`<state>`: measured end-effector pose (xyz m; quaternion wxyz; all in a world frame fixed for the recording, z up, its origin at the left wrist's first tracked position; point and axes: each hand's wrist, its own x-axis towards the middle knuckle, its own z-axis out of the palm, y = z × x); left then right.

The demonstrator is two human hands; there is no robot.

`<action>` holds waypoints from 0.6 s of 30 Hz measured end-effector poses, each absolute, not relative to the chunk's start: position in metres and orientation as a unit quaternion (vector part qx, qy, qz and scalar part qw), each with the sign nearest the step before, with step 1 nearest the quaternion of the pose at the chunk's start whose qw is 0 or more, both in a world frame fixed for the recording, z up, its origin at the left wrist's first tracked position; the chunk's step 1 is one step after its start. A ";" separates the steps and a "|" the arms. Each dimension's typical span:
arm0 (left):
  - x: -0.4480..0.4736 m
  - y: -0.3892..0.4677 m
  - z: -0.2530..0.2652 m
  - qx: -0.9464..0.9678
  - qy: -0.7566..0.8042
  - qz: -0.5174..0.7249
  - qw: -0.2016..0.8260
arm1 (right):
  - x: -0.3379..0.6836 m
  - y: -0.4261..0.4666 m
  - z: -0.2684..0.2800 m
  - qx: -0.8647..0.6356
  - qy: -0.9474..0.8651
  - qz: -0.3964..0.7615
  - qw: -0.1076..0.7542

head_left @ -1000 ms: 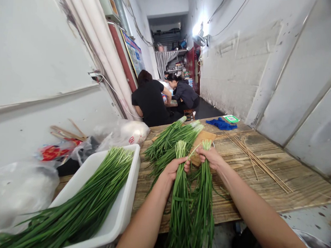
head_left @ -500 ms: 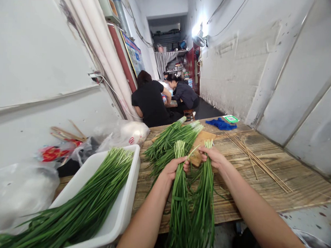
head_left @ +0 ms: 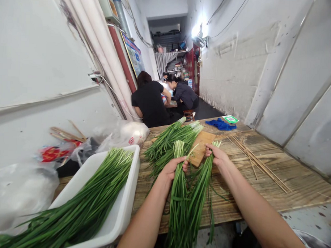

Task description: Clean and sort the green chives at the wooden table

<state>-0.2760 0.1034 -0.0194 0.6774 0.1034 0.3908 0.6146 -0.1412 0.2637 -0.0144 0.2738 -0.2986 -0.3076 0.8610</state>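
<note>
My left hand [head_left: 176,167] is closed around a bunch of garlic chives [head_left: 178,189], its pale cut ends upward and the green leaves hanging past the table edge. One pale stem sticks out sideways from that grip. To the right, my right hand [head_left: 214,154] grips a second, thinner bunch of garlic chives [head_left: 202,188] just below its white ends. The leaves of both bunches meet lower down. Behind them, more bundled garlic chives [head_left: 167,140] lie on the table, their pale ends partly in clear wrap, beside a wooden board [head_left: 204,147].
A white tub [head_left: 135,166] of loose chives stands left, with plastic bags [head_left: 19,191] around it. Thin wooden sticks [head_left: 259,161], a blue cloth [head_left: 221,123] and a QR-code card [head_left: 230,119] lie right on the wooden table [head_left: 285,171]. Two people sit beyond.
My right hand has moved a little to the right with its bunch, which now slants, its top away from the left bunch. My left hand has hardly moved.
</note>
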 end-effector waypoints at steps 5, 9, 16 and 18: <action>-0.275 0.104 -0.018 0.096 0.405 0.606 0.678 | -0.141 0.260 -0.014 -0.326 -0.336 0.852 0.234; -0.274 0.104 -0.016 0.094 0.407 0.613 0.671 | -0.140 0.255 -0.011 -0.306 -0.355 0.858 0.209; -0.274 0.105 -0.018 0.100 0.411 0.620 0.661 | -0.141 0.252 -0.009 -0.319 -0.384 0.844 0.196; -0.274 0.105 -0.019 0.102 0.418 0.622 0.655 | -0.141 0.249 -0.008 -0.302 -0.397 0.843 0.200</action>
